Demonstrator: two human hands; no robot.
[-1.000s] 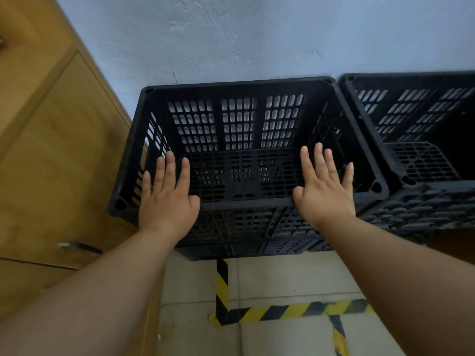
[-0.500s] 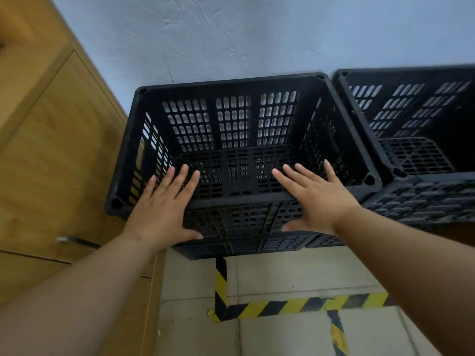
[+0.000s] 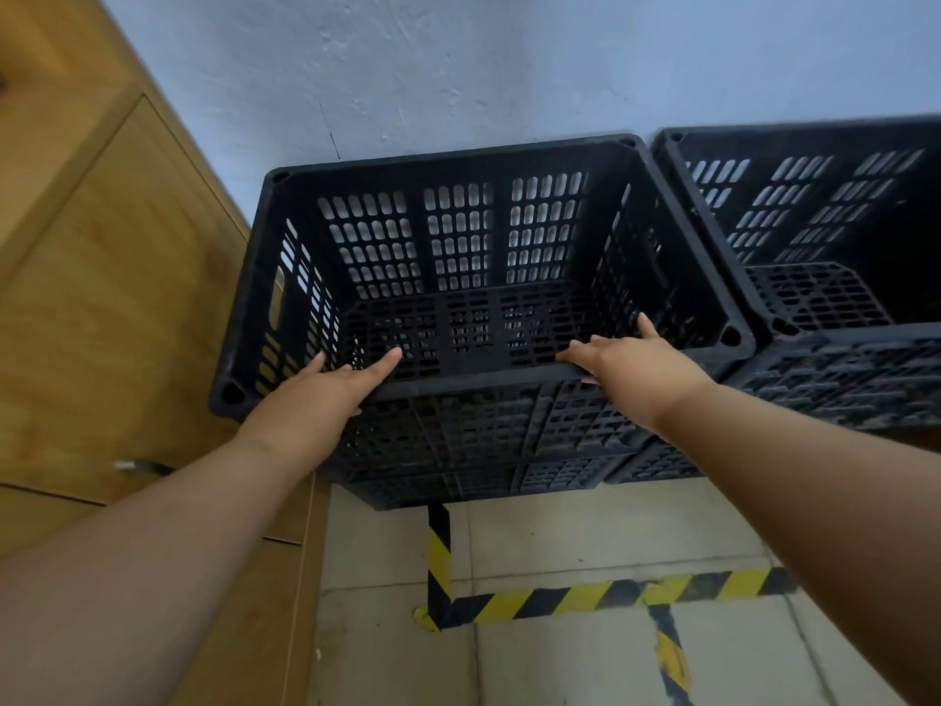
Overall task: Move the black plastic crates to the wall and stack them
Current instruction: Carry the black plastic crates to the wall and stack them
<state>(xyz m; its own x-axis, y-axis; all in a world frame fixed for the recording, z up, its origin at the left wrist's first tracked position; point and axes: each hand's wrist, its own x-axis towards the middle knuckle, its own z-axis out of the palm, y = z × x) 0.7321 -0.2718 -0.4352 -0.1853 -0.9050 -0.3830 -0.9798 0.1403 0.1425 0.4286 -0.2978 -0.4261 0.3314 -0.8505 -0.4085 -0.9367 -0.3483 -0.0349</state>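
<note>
A black plastic crate [image 3: 458, 160] tops a stack against the pale wall, with another crate [image 3: 458, 481] showing under it. My left hand [image 3: 315, 400] rests on the left part of its near rim, fingers straight and pointing right. On the right part of the same rim lies my right hand [image 3: 636, 364], fingers stretched out leftward along the edge. Neither hand visibly curls round the rim. A second stack of black crates [image 3: 840, 379] stands directly to the right, also at the wall.
A wooden cabinet [image 3: 117, 298] with a metal handle [image 3: 137, 467] stands tight against the left side of the stack. Yellow-and-black hazard tape [image 3: 585, 598] runs across the tiled floor [image 3: 560, 537] in front of the crates.
Both hands have turned inward and slid back, from lying flat over the near rim to resting along its edge. The crate looks unmoved.
</note>
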